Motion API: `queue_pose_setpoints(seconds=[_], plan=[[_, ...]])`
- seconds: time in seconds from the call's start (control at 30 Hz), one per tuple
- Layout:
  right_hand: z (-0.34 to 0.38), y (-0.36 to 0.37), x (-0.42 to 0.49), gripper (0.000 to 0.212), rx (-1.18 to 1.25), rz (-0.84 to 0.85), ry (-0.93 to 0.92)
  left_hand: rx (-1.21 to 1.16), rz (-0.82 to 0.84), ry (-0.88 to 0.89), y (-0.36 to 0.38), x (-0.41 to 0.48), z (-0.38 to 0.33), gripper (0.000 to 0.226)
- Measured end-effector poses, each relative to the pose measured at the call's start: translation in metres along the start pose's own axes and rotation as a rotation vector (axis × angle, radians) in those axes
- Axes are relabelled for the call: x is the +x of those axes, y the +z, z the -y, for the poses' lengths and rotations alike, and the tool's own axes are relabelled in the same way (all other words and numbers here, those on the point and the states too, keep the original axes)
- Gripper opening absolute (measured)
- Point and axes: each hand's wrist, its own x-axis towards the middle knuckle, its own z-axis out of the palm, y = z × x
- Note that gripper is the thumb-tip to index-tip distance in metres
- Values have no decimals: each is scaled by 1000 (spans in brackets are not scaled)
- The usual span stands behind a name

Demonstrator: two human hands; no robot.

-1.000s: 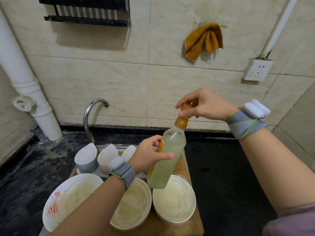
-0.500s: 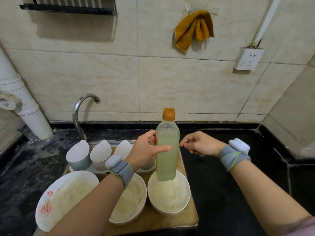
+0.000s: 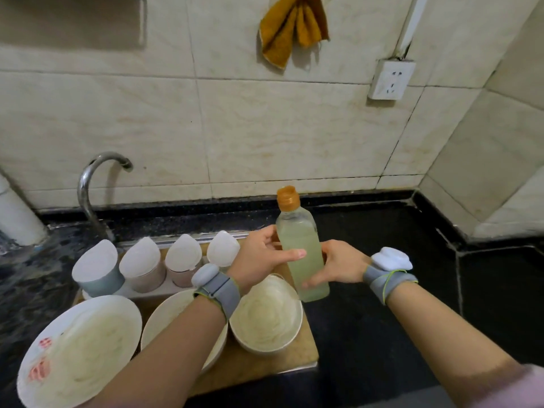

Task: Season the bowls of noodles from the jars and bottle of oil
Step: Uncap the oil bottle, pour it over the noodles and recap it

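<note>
Centre frame, left hand (image 3: 259,257) and right hand (image 3: 341,266) curl their fingers round the uncapped oil bottle (image 3: 297,231): light, squashy, likely slick; hold mid-body.

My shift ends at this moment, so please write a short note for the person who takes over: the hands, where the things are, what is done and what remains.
Left hand: grips the oil bottle from its left side.
Right hand: holds the same bottle lower down, from the right.
Bottle: upright, just right of the right bowl; its orange neck looks uncapped, not certain.
Three bowls of noodles sit on the wooden board; four jars stand closed behind them.
Done: bottle picked up.
Left: pour oil, then season from the jars; the noodles look plain.
</note>
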Motion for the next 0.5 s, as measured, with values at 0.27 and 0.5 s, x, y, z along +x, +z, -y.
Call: queue_pose_setpoints(seconds=[0.27,0.5], plan=[[-18,-23,-12,57,-325,45,103,-138,-97,-87,36,-4,29,40],[-38,-19,-14,59,-461,91,193,-230,-137,-184,60,-16,52,24]])
